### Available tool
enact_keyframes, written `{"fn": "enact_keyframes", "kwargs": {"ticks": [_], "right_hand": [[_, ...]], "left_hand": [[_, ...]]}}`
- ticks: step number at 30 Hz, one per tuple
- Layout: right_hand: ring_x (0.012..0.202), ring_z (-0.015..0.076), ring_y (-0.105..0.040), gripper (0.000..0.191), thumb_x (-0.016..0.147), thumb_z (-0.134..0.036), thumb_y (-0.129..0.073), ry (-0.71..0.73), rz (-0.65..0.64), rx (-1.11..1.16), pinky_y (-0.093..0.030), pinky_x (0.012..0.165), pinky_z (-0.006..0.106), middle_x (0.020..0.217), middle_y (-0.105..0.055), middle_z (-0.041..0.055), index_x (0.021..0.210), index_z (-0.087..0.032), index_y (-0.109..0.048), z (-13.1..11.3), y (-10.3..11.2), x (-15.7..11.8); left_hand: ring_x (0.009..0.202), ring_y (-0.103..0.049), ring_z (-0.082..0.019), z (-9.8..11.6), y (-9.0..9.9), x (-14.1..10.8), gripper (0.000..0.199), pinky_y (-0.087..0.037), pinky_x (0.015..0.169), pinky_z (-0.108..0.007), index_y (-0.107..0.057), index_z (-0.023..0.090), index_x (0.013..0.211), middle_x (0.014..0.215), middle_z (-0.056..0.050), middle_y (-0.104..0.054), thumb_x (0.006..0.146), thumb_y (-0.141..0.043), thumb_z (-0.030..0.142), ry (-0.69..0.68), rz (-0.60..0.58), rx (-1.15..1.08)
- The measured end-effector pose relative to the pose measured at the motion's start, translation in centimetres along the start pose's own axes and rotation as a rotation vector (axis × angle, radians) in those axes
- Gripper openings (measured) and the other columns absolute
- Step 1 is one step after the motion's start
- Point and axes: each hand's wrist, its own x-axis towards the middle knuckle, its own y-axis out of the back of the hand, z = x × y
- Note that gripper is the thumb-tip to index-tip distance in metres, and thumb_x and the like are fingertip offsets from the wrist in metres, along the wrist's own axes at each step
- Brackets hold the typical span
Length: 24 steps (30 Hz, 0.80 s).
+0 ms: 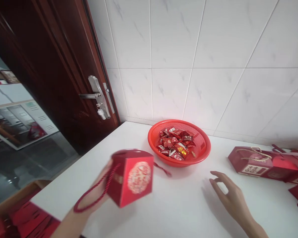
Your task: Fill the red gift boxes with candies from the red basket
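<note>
A red gift box [139, 178] with a round pale pattern and a twisted red cord handle is in my left hand [101, 186], raised above the white table. The box hides most of my left fingers, and the cord hangs down over my wrist. To the right, my right hand [225, 195] is over the table with nothing in it, its thumb and fingers curved apart. Beyond both hands, a red plastic basket [202, 155] holds several wrapped candies [176, 142] in red and gold. A second cord end trails behind the box, near the basket.
Several red boxes [253, 162], one with a beige rope handle, stand at the table's right. A carton [37, 186] with flat red pieces is below the table's left edge. The tiled wall [173, 96] borders the back; a brown door [52, 66] stands at left.
</note>
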Motion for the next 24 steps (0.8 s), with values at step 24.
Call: {"fn": "enact_keyframes", "kwargs": {"ticks": [24], "right_hand": [[0.115,0.0244,-0.065,0.042,0.094,-0.047,-0.065,0.024,-0.199,0.533,-0.053,0.099,0.038,0.126,-0.068,0.0083,0.130,-0.027,-0.058,-7.6,-3.9,-0.6]], "left_hand": [[0.151,-0.029,-0.039,-2.7,-12.0,3.4,0.106,-0.029,0.123,-0.054,-0.027,0.023,0.160,0.166,-0.014,-0.029,0.074,-0.081,0.054,-0.147,-0.819,0.151]]}}
